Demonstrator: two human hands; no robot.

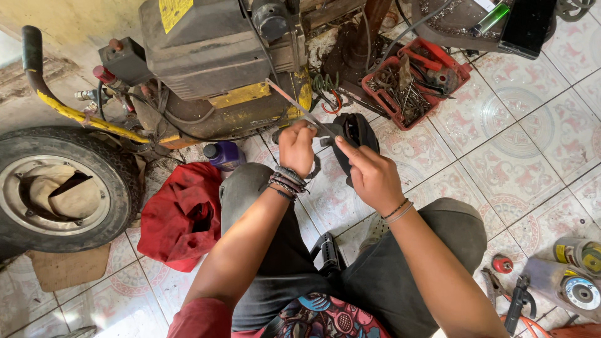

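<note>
My left hand point(296, 148) is closed around a thin metal blade point(289, 100) that slants up to the left toward a yellow and grey machine point(213, 62). My right hand point(370, 174) grips a black rounded part point(355, 133), and its fingers press where the blade meets that part. Both hands are held over my knees, in dark trousers, above a patterned tile floor point(513, 156). Beaded bands sit on both wrists.
A red tray point(416, 81) of metal bits lies at the back right. A wheel with a tyre point(59, 188) is at left, a red cloth point(181, 216) and a purple bottle point(224, 154) beside it. Pliers and grinder discs point(579, 275) lie at the right.
</note>
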